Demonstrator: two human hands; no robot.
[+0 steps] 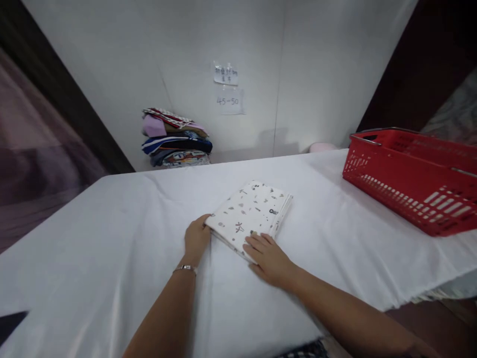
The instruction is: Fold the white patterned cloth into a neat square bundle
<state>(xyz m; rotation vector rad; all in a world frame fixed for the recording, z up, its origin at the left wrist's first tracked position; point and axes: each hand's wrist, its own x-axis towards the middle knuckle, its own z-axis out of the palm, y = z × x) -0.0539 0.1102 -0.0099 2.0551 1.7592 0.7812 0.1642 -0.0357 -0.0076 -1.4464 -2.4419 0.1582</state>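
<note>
Open right hand [270,259] and curled left [197,240] touch cloth [250,211].

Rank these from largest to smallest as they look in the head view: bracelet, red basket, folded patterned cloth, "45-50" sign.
1. Red basket, even cut off by the right edge
2. Folded patterned cloth
3. "45-50" sign
4. Bracelet

On the wall [316,59], a lower sheet [230,101] reads "45-50"; an upper sheet [225,74] is illegibly blurred.
</note>
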